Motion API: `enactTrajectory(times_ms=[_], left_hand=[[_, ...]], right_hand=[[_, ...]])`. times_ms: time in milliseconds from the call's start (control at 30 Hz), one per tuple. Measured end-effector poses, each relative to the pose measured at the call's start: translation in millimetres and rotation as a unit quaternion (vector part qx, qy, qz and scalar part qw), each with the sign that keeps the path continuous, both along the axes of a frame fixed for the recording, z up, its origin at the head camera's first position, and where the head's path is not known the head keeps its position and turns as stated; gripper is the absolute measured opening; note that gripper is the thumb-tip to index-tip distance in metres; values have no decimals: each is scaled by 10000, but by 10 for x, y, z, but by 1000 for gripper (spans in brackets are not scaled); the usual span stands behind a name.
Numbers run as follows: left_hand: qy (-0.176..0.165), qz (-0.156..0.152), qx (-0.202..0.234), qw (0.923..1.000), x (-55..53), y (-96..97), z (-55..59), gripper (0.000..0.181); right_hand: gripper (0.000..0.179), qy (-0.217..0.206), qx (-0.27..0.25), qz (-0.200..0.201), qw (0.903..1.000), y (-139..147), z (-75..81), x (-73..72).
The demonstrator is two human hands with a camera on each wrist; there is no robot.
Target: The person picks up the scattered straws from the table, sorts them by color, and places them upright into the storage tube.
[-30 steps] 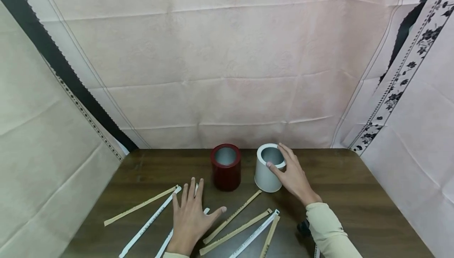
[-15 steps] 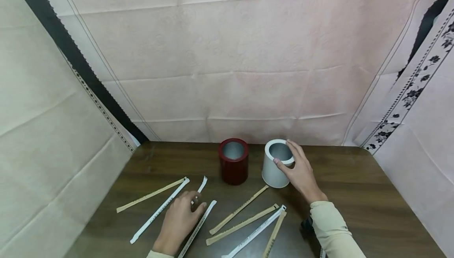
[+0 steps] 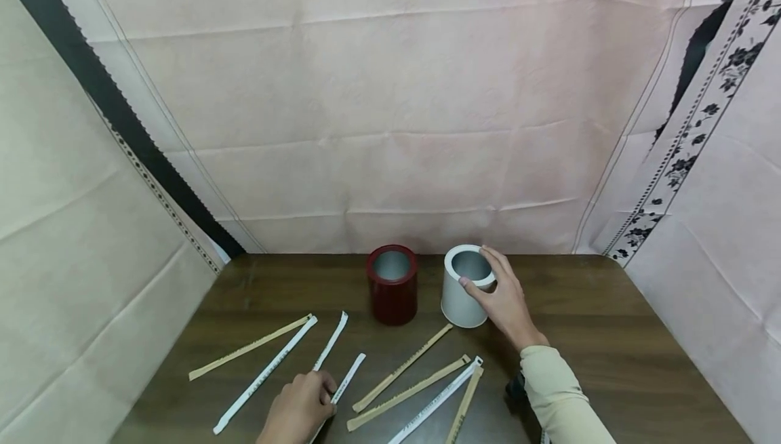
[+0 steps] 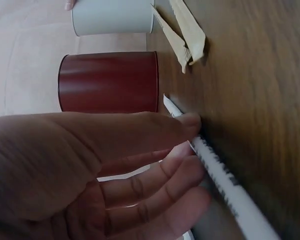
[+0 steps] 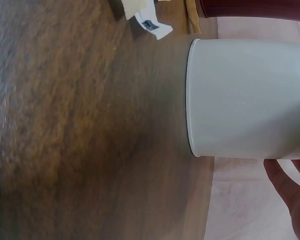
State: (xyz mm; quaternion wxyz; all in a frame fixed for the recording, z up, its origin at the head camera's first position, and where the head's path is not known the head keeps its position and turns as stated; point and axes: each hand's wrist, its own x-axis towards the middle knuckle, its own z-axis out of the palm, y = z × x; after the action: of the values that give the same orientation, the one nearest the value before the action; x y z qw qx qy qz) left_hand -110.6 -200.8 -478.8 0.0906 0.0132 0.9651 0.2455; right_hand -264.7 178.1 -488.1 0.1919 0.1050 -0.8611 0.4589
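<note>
My left hand [image 3: 300, 407] is low over the table, its thumb and fingertips pinching a long, narrow white paper packet [image 3: 349, 379] with dark print. In the left wrist view the thumb lies across this packet [image 4: 225, 182] and the other fingers curl on its far side. Another white packet [image 3: 331, 341] runs out from beyond the knuckles, its near end hidden. My right hand [image 3: 506, 301] holds the white cylindrical canister [image 3: 459, 303] at its rim, thumb at the front and fingers at the right. Upright to its left stands a dark red canister [image 3: 393, 303] with a grey inside.
On the left, a tan packet [image 3: 250, 347] and a white packet [image 3: 265, 374] meet at their far ends. Several tan and white packets lie right of centre, one tan packet [image 3: 403, 368] among them. A cloth wall [image 3: 378, 179] rises behind the brown table [image 3: 586, 335].
My left hand goes from spread fingers over the white packets to a pinch on one, moving back toward the near edge. My right hand stays at the white canister's rim.
</note>
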Motion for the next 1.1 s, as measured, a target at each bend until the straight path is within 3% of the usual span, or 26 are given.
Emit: enactTrajectory(times_ms=[133,333,500,700,933,1100], left_hand=[[-47,113,-80,9999,7,30,-12,17],[-260,514,-306,9979,83,55,-78,16],[72,596,-210,9980,120,71,-21,13],[1230,433,162,9913,23,194,309,17],[2471,186,616,9669,-192,431,733,21],[2899,29,1094,9508,-391,639,1011,21]], right_hand=[[81,4,-50,14,10000,-10,21,17],[83,-119,-29,178,9998,-75,-7,66],[83,-233,8,174,9996,-115,-58,131],[82,-156,-72,102,9998,-113,-27,178],[81,-33,-71,127,9999,-162,24,194],[80,47,-115,227,9997,-221,26,226]])
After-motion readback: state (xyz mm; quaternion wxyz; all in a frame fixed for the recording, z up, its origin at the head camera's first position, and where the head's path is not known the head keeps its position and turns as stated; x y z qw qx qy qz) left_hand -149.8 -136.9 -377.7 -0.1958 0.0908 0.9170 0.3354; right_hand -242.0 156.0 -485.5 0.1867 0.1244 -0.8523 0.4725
